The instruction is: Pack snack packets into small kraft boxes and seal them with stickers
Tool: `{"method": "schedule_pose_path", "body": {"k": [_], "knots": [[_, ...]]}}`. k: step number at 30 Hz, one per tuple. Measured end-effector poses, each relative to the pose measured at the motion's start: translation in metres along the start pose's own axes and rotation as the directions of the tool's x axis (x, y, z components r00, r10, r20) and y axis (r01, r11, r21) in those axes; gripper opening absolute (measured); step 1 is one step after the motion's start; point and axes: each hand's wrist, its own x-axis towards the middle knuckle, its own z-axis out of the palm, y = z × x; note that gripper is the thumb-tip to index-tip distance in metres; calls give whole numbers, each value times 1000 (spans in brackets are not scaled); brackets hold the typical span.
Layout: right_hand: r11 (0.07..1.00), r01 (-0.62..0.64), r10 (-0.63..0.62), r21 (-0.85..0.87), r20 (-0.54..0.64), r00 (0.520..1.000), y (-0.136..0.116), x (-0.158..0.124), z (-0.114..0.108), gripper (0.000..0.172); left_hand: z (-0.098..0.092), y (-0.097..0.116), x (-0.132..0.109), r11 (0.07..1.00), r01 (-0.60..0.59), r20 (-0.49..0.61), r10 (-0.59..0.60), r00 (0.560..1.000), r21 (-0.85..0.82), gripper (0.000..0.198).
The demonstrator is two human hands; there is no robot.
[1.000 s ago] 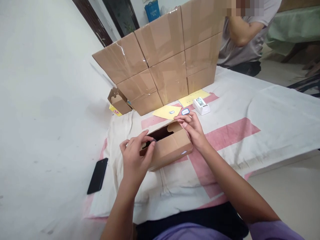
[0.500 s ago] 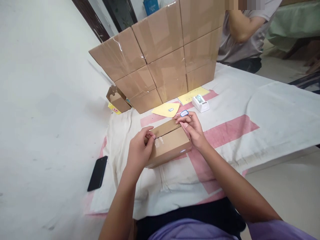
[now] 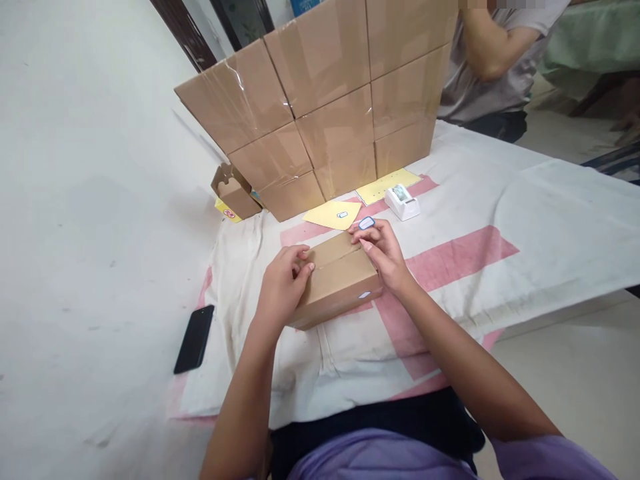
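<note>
A small brown cardboard box (image 3: 340, 283) lies on the cloth in front of me, its two top flaps meeting along a seam. My left hand (image 3: 285, 280) grips the box's left end, thumb on the top and fingers curled. At the right end, my right hand (image 3: 386, 257) has its thumb and fingertips on the top edge by the seam. A white label with a blue border (image 3: 367, 223) sits on its index finger. Another small pale label (image 3: 365, 295) shows on the box's near side. The fingers' undersides are hidden.
Taped cardboard boxes (image 3: 330, 93) stand stacked behind. Nearby are a yellow label sheet (image 3: 333, 215), a second yellow sheet (image 3: 387, 188), a white device (image 3: 402, 202), an open carton (image 3: 237, 193) and a black phone (image 3: 194, 340). Another person (image 3: 495, 67) sits at the far right.
The dark gap between the box's top flaps has closed, and the flaps now lie flatter. Both hands stay at the box's ends. My view has shifted slightly.
</note>
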Motion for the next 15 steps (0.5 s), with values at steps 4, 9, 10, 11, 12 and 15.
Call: {"method": "schedule_pose_path", "body": {"k": [4, 9, 10, 11, 12, 15], "knots": [[1000, 12, -12, 20, 4, 1000, -1, 0, 0, 37, 0, 1, 1, 1000, 21, -5, -21, 1000, 13, 25], [996, 52, -53, 69, 12, 999, 1, 0, 1, 33, 2, 3, 1, 998, 59, -23, -58, 998, 31, 9], [997, 52, -52, 63, 11, 999, 1, 0, 1, 33, 3, 4, 0, 997, 64, -30, -63, 998, 38, 4], [997, 53, -53, 55, 10, 999, 2, 1, 1, 34, 3, 5, -1, 997, 66, -37, -64, 997, 46, 4], [997, 56, -56, 50, 8, 998, 2, 1, 0, 34, 3, 6, -2, 997, 63, -43, -61, 997, 54, 7], [997, 64, -64, 44, 10, 998, 3, 1, 0, 32, 2, 11, -10, 998, 18, -25, -16, 1000, 64, 12]]}}
